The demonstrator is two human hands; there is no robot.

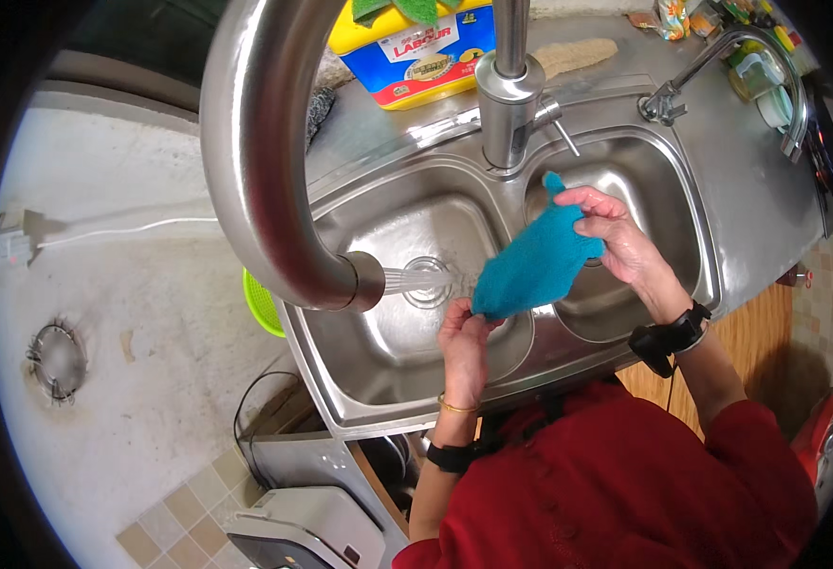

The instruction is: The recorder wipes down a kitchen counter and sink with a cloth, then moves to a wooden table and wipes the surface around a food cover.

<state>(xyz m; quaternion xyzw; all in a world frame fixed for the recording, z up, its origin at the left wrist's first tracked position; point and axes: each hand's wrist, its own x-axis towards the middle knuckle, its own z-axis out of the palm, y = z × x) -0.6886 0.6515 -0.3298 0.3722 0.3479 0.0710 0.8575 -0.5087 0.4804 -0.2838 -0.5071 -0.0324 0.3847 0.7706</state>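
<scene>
A blue cloth [530, 267] is stretched between my two hands above the divider of a double-bowl stainless steel sink [359, 355]. My left hand [465, 348] pinches its lower left corner over the left bowl. Over the right bowl, my right hand [619, 238] grips the opposite end, and a small tip of cloth sticks up past the fingers. Water [416, 279] streams from the spout of a large curved faucet [263, 178] into the left bowl near its drain, to the left of the cloth. The right bowl's drain is mostly hidden behind cloth and hand.
Behind the sink stands a yellow and blue tub [423, 64] with green cloth on top. A second, thin faucet [701, 64] rises at the back right, near jars and packets [751, 71]. A green plastic basket [263, 302] shows left of the sink. A white appliance [317, 526] sits lower left.
</scene>
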